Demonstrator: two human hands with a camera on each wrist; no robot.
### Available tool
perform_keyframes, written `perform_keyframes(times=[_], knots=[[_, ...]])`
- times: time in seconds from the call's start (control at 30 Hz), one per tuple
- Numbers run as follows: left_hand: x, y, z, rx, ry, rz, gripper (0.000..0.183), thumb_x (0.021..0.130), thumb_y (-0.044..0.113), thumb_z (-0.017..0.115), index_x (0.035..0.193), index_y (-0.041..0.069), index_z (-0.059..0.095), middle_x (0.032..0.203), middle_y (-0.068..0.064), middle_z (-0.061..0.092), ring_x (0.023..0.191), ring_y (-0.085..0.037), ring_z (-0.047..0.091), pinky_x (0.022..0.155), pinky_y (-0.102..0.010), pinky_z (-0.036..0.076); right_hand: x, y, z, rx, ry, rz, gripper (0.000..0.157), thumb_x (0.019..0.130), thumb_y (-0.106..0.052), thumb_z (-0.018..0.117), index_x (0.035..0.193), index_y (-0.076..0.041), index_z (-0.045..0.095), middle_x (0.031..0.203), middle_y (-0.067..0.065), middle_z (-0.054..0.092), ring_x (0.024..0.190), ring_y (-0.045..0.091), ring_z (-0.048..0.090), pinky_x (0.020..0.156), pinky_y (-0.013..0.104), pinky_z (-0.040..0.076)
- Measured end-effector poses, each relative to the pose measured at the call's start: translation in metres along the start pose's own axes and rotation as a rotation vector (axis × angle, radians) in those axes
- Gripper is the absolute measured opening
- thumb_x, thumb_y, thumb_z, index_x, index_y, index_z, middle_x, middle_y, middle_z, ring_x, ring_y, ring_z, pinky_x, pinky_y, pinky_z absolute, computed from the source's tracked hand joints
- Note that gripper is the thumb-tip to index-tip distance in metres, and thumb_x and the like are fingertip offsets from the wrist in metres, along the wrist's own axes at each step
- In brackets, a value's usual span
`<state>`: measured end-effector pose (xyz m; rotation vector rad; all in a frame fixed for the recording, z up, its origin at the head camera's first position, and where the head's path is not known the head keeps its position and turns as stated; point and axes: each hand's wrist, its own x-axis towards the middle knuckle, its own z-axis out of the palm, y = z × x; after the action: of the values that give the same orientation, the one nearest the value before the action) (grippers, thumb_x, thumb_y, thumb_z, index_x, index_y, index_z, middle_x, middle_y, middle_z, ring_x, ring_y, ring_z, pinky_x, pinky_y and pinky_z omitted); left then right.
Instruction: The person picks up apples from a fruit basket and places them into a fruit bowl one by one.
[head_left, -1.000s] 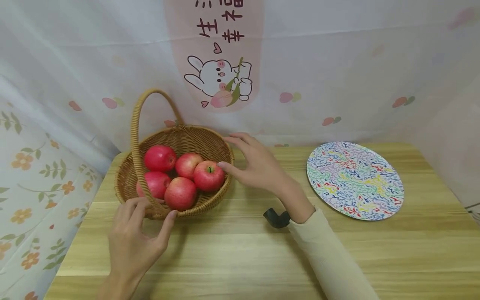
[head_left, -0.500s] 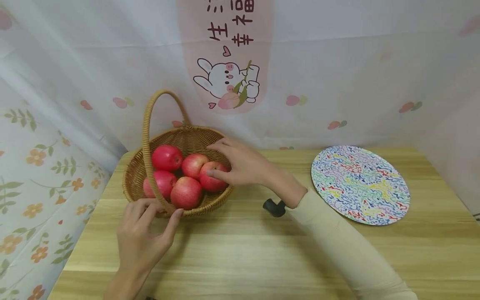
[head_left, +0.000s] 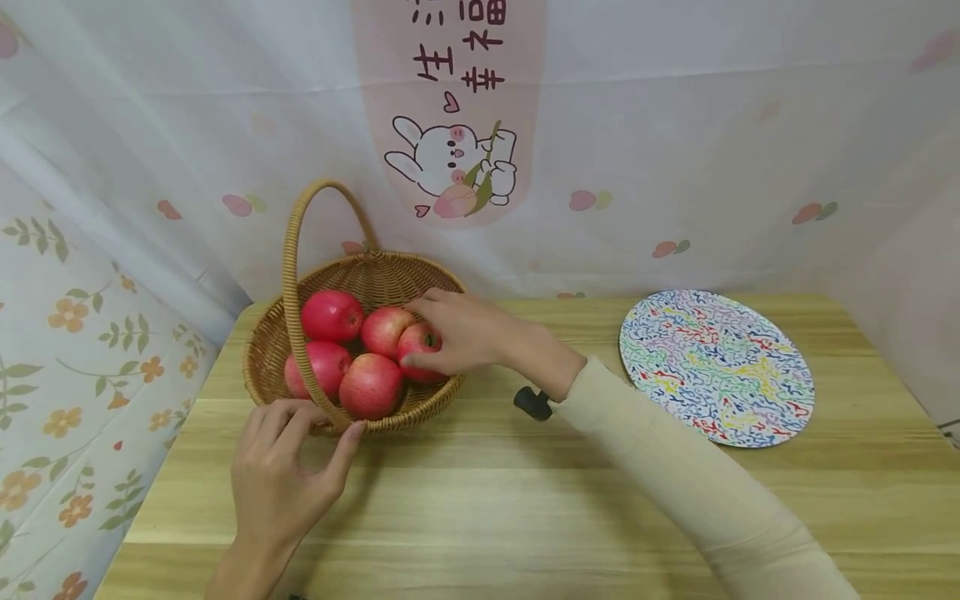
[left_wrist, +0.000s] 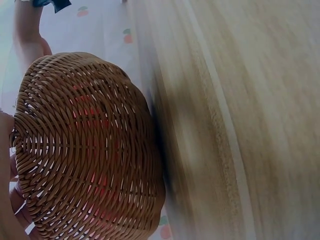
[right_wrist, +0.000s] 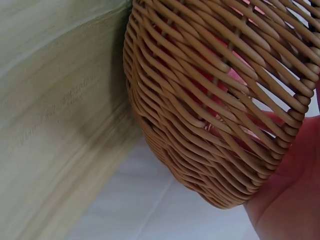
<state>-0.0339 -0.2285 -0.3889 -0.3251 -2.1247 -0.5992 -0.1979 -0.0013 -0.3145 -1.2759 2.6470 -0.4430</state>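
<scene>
A wicker basket (head_left: 431, 410) with a tall arched handle (head_left: 292, 267) stands at the table's left, with several red apples (head_left: 371, 386) inside. My left hand (head_left: 279, 475) holds the near rim at the handle's foot, thumb outside and fingers beside the handle. Over the basket's right rim reaches my right hand (head_left: 472, 333), gripping the rightmost apple (head_left: 420, 339) between thumb and fingers; part of that apple is hidden by the hand. In the left wrist view the woven wall (left_wrist: 95, 145) fills the left half. The right wrist view shows the palm (right_wrist: 290, 185) against the basket's outside.
A round board (head_left: 716, 367) with a multicoloured squiggle pattern lies at the right of the wooden table (head_left: 465, 517). A small black object (head_left: 532, 403) shows beside the right wrist. A printed white curtain (head_left: 637, 150) hangs directly behind the table.
My right hand has come from the basket's right rim inward and down onto the rightmost apple, its fingers closing round it. My left hand stays at the near rim. The view has shifted slightly.
</scene>
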Motion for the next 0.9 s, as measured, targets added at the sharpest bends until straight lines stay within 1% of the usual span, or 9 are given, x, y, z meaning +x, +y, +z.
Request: perform_keyframes(times=[0.17, 0.23, 0.33, 0.4, 0.63, 0.77, 0.9], knots=[[0.001, 0.0, 0.0, 0.002, 0.001, 0.004, 0.055, 0.098, 0.055, 0.065, 0.075, 0.005, 0.067, 0.079, -0.01, 0.064, 0.073, -0.033, 0.057, 0.072, -0.036, 0.038, 0.005, -0.003, -0.005, -0.057, -0.074, -0.017, 0.077, 0.096, -0.057, 0.07, 0.151, -0.006, 0.054, 0.143, 0.01, 0.061, 0.13, 0.024, 0.059, 0.11, 0.039, 0.048], [0.001, 0.0, 0.0, 0.001, 0.002, 0.003, 0.055, 0.098, 0.055, 0.065, 0.075, 0.005, 0.066, 0.079, -0.01, 0.063, 0.073, -0.033, 0.057, 0.072, -0.036, 0.038, 0.007, -0.004, -0.007, -0.067, -0.095, -0.035, 0.073, 0.096, -0.056, 0.07, 0.148, -0.007, 0.057, 0.139, 0.009, 0.064, 0.127, 0.023, 0.061, 0.108, 0.038, 0.049], [0.001, 0.0, 0.0, 0.0, 0.001, 0.002, 0.055, 0.098, 0.055, 0.066, 0.075, 0.005, 0.066, 0.08, -0.01, 0.063, 0.073, -0.033, 0.057, 0.072, -0.037, 0.037, 0.01, -0.004, -0.008, -0.083, -0.114, -0.06, 0.065, 0.096, -0.054, 0.07, 0.142, -0.009, 0.061, 0.13, 0.007, 0.067, 0.118, 0.022, 0.063, 0.101, 0.037, 0.051], [0.001, 0.0, 0.0, -0.002, 0.002, 0.0, 0.055, 0.098, 0.056, 0.066, 0.075, 0.006, 0.066, 0.08, -0.011, 0.063, 0.073, -0.033, 0.057, 0.072, -0.037, 0.037, 0.011, -0.004, -0.009, -0.094, -0.129, -0.062, 0.061, 0.096, -0.054, 0.07, 0.14, -0.012, 0.063, 0.127, 0.006, 0.067, 0.115, 0.021, 0.063, 0.098, 0.037, 0.051], [0.001, 0.001, 0.001, 0.0, 0.009, -0.004, 0.056, 0.098, 0.056, 0.066, 0.076, 0.005, 0.066, 0.08, -0.011, 0.062, 0.073, -0.034, 0.055, 0.071, -0.036, 0.037, 0.015, -0.005, -0.009, -0.145, -0.195, -0.012, 0.065, 0.094, -0.06, 0.07, 0.144, -0.018, 0.059, 0.135, 0.005, 0.064, 0.122, 0.024, 0.063, 0.105, 0.04, 0.051], [0.001, 0.002, 0.0, 0.003, 0.002, -0.011, 0.056, 0.098, 0.057, 0.065, 0.076, 0.005, 0.067, 0.079, -0.011, 0.062, 0.073, -0.034, 0.055, 0.071, -0.037, 0.036, 0.017, -0.007, -0.008, -0.169, -0.23, 0.007, 0.068, 0.093, -0.063, 0.07, 0.144, -0.019, 0.057, 0.132, 0.004, 0.065, 0.119, 0.023, 0.065, 0.102, 0.039, 0.052], [0.0, 0.002, 0.001, 0.002, -0.004, -0.016, 0.056, 0.097, 0.058, 0.066, 0.077, 0.006, 0.067, 0.079, -0.011, 0.062, 0.073, -0.033, 0.055, 0.071, -0.037, 0.036, 0.017, -0.008, -0.007, -0.165, -0.248, 0.018, 0.068, 0.092, -0.061, 0.072, 0.144, -0.02, 0.055, 0.126, 0.002, 0.068, 0.114, 0.021, 0.067, 0.099, 0.037, 0.054]])
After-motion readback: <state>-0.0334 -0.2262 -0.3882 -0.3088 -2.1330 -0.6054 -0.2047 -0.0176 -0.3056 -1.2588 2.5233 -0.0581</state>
